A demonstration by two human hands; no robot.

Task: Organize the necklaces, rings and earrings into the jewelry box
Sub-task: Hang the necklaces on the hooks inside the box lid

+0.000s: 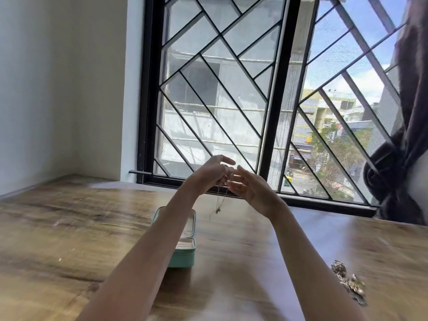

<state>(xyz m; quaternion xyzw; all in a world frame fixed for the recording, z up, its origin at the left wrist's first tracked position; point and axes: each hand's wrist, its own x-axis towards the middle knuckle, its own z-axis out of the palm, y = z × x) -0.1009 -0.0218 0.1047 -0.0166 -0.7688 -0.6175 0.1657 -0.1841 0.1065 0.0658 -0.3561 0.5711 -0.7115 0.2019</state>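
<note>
Both hands are raised in front of the window, fingertips close together. My left hand (212,173) pinches a thin necklace (218,202), whose chain and small pendant hang down below the fingers. My right hand (249,187) touches the chain's top end with thumb and fingertips. Below my left forearm stands the mint-green jewelry box (184,257), its lid up and pale padded compartments showing. A heap of ornate metal jewelry (348,283) lies on the table at the right, blurred.
The wooden table (58,239) stretches to a white wall on the left and a black-framed window (275,100) with a diagonal grille at the back. A dark curtain (403,147) is tied up at the far right.
</note>
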